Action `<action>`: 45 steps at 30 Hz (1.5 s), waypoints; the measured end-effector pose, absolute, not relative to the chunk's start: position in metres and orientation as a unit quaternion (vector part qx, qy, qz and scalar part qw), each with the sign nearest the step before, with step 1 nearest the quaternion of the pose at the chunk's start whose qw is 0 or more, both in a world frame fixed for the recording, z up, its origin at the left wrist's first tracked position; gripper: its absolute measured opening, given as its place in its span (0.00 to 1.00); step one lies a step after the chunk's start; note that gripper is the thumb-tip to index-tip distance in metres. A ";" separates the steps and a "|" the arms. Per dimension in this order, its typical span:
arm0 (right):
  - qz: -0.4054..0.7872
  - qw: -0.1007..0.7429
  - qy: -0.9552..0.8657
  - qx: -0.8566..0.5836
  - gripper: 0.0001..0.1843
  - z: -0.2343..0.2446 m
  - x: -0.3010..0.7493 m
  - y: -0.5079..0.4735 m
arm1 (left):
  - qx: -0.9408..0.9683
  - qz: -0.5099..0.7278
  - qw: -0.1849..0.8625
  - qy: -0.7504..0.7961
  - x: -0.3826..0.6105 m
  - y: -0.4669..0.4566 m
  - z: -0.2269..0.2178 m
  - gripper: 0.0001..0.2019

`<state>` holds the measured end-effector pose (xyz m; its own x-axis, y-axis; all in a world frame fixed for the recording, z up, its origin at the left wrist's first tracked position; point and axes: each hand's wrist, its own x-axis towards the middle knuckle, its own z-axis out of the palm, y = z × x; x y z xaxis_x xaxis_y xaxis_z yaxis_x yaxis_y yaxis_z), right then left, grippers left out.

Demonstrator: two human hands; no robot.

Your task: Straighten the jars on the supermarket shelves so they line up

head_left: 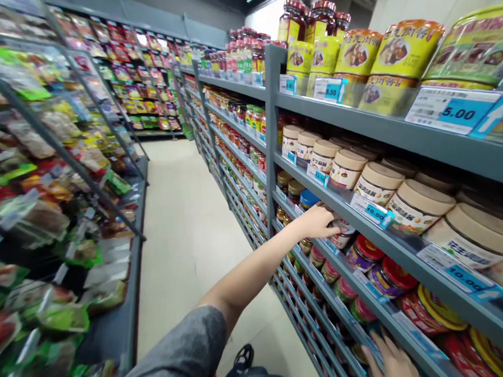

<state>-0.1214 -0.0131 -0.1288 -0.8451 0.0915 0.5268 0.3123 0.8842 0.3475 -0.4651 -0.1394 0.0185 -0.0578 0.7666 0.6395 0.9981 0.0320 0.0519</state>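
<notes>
My left hand [318, 221] reaches into a middle shelf, its fingers curled around a jar with a white and red label [344, 236]; part of the jar is hidden behind the hand and the shelf above. Beside it stands a jar with a blue lid [309, 199]. On the other side are red-lidded jars with purple labels [365, 249]. Lower right, my right hand [394, 362] is somewhat blurred, with its fingers spread at the edge of a lower shelf. I see nothing held in it.
Beige-lidded jars [377, 184] line the shelf above my left hand, behind price tags [372, 210]. Yellow cans [406, 50] stand on top. Across the pale aisle floor [181, 235], a rack holds bagged foods [34, 216]. My shoe [244, 357] shows below.
</notes>
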 end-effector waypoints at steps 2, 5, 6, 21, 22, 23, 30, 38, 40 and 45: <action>-0.124 0.282 -0.950 -0.045 0.14 -0.099 -0.141 -0.051 | -0.660 -0.257 0.224 -0.670 -0.473 -0.136 0.016 0.23; -0.057 0.439 -0.893 -0.081 0.14 -0.050 -0.187 -0.097 | -0.661 -0.270 0.228 -0.662 -0.484 -0.130 0.008 0.27; -0.095 0.484 -0.862 -0.117 0.17 -0.038 -0.204 -0.104 | -0.662 -0.278 0.232 -0.657 -0.486 -0.128 0.005 0.27; -0.367 0.461 -0.718 -0.371 0.21 -0.021 -0.305 -0.081 | -0.645 -0.378 0.293 -0.596 -0.487 -0.117 -0.018 0.28; -0.364 0.456 -0.721 -0.374 0.22 -0.021 -0.305 -0.083 | -0.645 -0.374 0.298 -0.596 -0.488 -0.116 -0.019 0.28; -0.361 0.454 -0.722 -0.377 0.24 -0.022 -0.305 -0.084 | -0.647 -0.369 0.304 -0.594 -0.490 -0.115 -0.018 0.29; -0.306 0.456 -0.742 -0.384 0.28 -0.027 -0.302 -0.080 | -0.709 -0.261 0.236 -0.612 -0.537 -0.135 0.009 0.23; -0.290 0.472 -0.750 -0.362 0.25 -0.032 -0.298 -0.073 | -0.736 -0.262 0.107 -0.614 -0.573 -0.146 0.019 0.27; -0.291 0.479 -0.750 -0.351 0.25 -0.031 -0.298 -0.072 | -0.724 -0.272 0.133 -0.620 -0.567 -0.144 0.017 0.27; -0.261 0.486 -0.756 -0.353 0.30 -0.032 -0.298 -0.072 | -0.721 -0.241 0.178 -0.625 -0.569 -0.145 0.017 0.25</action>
<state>-0.2981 -0.0724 -0.0317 -0.2787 0.2803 0.9186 0.7876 0.6140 0.0516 -0.5685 -0.1453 0.0169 0.1027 0.8151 0.5701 0.9870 -0.1549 0.0437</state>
